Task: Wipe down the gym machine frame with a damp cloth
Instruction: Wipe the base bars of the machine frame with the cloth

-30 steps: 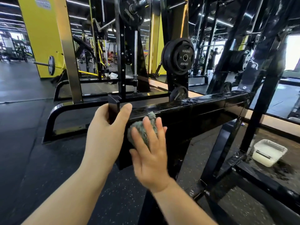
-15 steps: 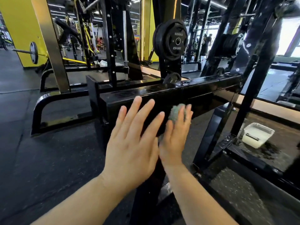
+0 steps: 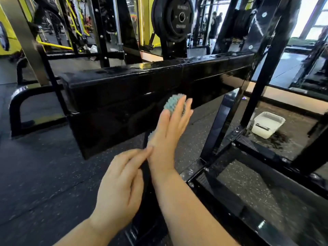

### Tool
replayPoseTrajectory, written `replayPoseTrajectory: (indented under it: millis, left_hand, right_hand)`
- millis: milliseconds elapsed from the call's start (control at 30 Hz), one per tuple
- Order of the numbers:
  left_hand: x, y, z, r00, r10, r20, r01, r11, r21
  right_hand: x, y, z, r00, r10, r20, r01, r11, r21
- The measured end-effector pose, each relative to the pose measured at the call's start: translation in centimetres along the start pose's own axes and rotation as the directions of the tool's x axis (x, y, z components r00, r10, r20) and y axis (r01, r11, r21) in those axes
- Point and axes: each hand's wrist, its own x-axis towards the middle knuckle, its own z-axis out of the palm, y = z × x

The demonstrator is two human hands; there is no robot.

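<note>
Softness probably let the teal nubbed cloth (image 3: 173, 103) mould under the flat right hand (image 3: 166, 139) against the rigid black steel beam (image 3: 115, 96); left hand (image 3: 119, 183) hovered relaxed, empty.

— Where is the light coming from?
— Mostly daylight from the window (image 3: 303, 16) at upper right, blown out to white. It lays glare streaks along the top of the glossy black beam (image 3: 124, 89).
— Is it sharp?
— Not quite. The right hand (image 3: 168, 128) and left hand (image 3: 119, 185) smear with motion blur, and the uprights (image 3: 255, 96) bow towards the edges. The floor (image 3: 35, 174) looks dim, perhaps underexposed.
</note>
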Motion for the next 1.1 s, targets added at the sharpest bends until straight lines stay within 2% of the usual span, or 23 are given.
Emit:
replayPoseTrajectory:
  millis: [33,67,100,167,233,267,300,367,400,433,467,533,567,600,633,667,700,733,767,833,933,1000,1100]
  left_hand:
    - [0.0,0.3,0.4,0.989,-0.146,-0.028,0.141,0.981,-0.131]
    - [-0.1,0.4,1.0,0.958,-0.284,-0.040,0.267,0.935,-0.234]
    - [0.0,0.6,1.5,0.916,-0.400,-0.024,0.376,0.879,-0.293]
    - [0.3,0.5,2.3,0.817,-0.572,0.070,0.559,0.756,-0.340]
    - [0.4,0.4,2.6,0.738,-0.655,0.163,0.663,0.658,-0.356]
    - [0.4,0.3,2.5,0.723,-0.666,0.186,0.681,0.641,-0.353]
    - [0.5,0.1,2.4,0.717,-0.671,0.190,0.688,0.635,-0.352]
    - [0.9,-0.1,2.4,0.721,-0.672,0.172,0.681,0.639,-0.357]
    - [1.0,-0.3,2.6,0.724,-0.670,0.165,0.675,0.638,-0.369]
    - [1.1,-0.4,3.0,0.723,-0.672,0.160,0.672,0.630,-0.390]
    - [1.0,-0.6,3.4,0.720,-0.676,0.155,0.669,0.617,-0.415]
    - [0.7,-0.8,4.2,0.707,-0.691,0.153,0.672,0.588,-0.449]
    - [0.5,-0.8,4.5,0.700,-0.698,0.151,0.676,0.580,-0.454]
    - [0.2,-0.9,4.6,0.695,-0.702,0.154,0.682,0.577,-0.449]
    - [0.0,-1.0,4.7,0.691,-0.705,0.160,0.691,0.578,-0.435]
    - [-0.2,-1.1,4.7,0.688,-0.707,0.164,0.697,0.581,-0.420]
    - [-0.3,-1.2,4.6,0.688,-0.708,0.159,0.698,0.587,-0.410]
    - [-0.1,-1.3,4.5,0.694,-0.705,0.147,0.692,0.597,-0.406]
    - [0.2,-1.2,4.4,0.704,-0.698,0.132,0.682,0.612,-0.401]
    - [1.1,-0.8,4.2,0.734,-0.669,0.115,0.653,0.651,-0.387]
    - [1.8,0.1,4.5,0.760,-0.644,0.087,0.619,0.678,-0.396]
    - [1.8,0.4,4.5,0.756,-0.651,0.064,0.615,0.673,-0.411]
    - [1.5,0.4,4.3,0.794,-0.607,0.030,0.576,0.737,-0.353]
  right_hand:
    - [-0.1,0.7,0.1,0.994,-0.108,0.006,0.109,0.994,-0.031]
    - [-1.1,2.4,0.2,0.989,-0.146,0.016,0.146,0.987,-0.066]
    - [-2.8,4.4,0.0,0.994,-0.108,0.027,0.110,0.990,-0.090]
    - [-7.0,8.2,-0.6,0.987,0.160,0.002,-0.160,0.984,-0.079]
    - [-8.3,8.5,-1.0,0.857,0.515,0.024,-0.516,0.857,0.011]
    - [-7.1,7.8,-0.9,0.818,0.573,0.046,-0.575,0.816,0.057]
    - [-5.3,6.7,-0.6,0.860,0.510,0.029,-0.510,0.857,0.071]
    - [-1.1,3.7,-0.3,0.982,0.176,-0.075,-0.172,0.984,0.051]
    - [0.3,3.2,-0.1,0.995,-0.032,-0.092,0.032,0.999,-0.005]
    - [0.8,3.3,0.1,0.987,-0.140,-0.083,0.137,0.990,-0.046]
    - [0.3,3.9,0.3,0.989,-0.127,-0.073,0.124,0.991,-0.049]
    - [-3.1,6.8,0.1,0.998,-0.025,-0.057,0.022,0.999,-0.048]
    - [-5.6,8.3,-0.3,0.995,0.088,-0.052,-0.090,0.995,-0.052]
    - [-7.8,9.7,-0.7,0.959,0.279,-0.046,-0.280,0.959,-0.032]
    - [-9.1,10.2,-0.9,0.884,0.467,-0.032,-0.467,0.884,0.001]
    - [-9.5,10.3,-0.9,0.806,0.592,-0.008,-0.592,0.806,0.033]
    - [-8.5,9.5,-0.9,0.776,0.631,0.006,-0.630,0.775,0.052]
    - [-6.7,8.1,-0.8,0.801,0.598,0.006,-0.597,0.800,0.059]
    - [-4.3,6.2,-0.8,0.867,0.497,-0.013,-0.496,0.866,0.063]
    - [0.5,2.4,-0.7,0.979,0.194,-0.058,-0.194,0.981,0.007]
    - [2.1,2.3,-0.6,0.985,-0.170,-0.030,0.166,0.978,-0.123]
    - [-1.3,5.7,-1.1,0.977,-0.209,0.035,0.212,0.970,-0.121]
    - [-5.1,8.1,-1.7,0.997,0.041,0.068,-0.035,0.995,-0.095]
